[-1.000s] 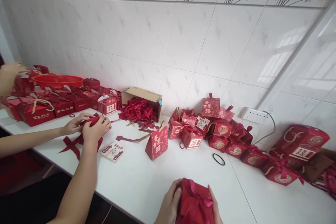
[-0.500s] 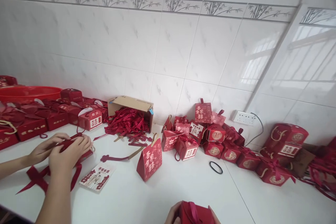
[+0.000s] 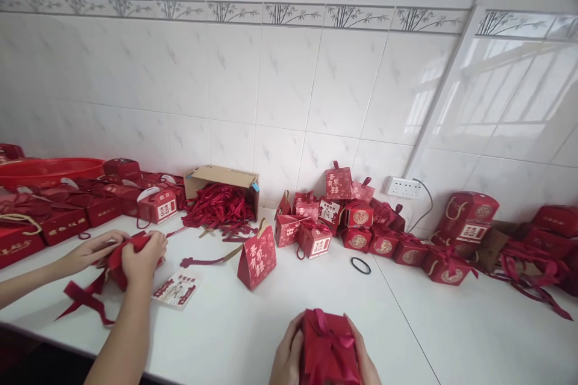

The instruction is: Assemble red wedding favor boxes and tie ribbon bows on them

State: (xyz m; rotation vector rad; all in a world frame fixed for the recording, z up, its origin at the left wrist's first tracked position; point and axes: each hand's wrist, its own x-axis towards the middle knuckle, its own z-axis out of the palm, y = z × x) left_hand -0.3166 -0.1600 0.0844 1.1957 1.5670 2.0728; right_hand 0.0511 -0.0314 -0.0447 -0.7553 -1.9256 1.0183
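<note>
At the bottom middle of the head view, a red gift box [image 3: 315,346] with a satin ribbon bow on top sits between my palms. My left hand [image 3: 288,350] wraps its left side, and my right hand [image 3: 365,350] presses against its right side; the box's lower part is cut off by the frame. Ahead of it stands a red triangular-topped box [image 3: 258,260] with white lettering. A black ring-shaped band [image 3: 360,265] lies beyond, to the right.
On the left, a co-worker's hands [image 3: 138,258] handle another red box, near a printed card [image 3: 176,289]. A cardboard box [image 3: 221,173] spills red ribbons. Piled red boxes [image 3: 383,242] line the wall below a power strip [image 3: 403,187]. A red basin [image 3: 54,169] stands far left.
My hands and the gift box have come up further into view, showing the bow. The view has turned slightly right. The co-worker's box has tilted in their hands.
</note>
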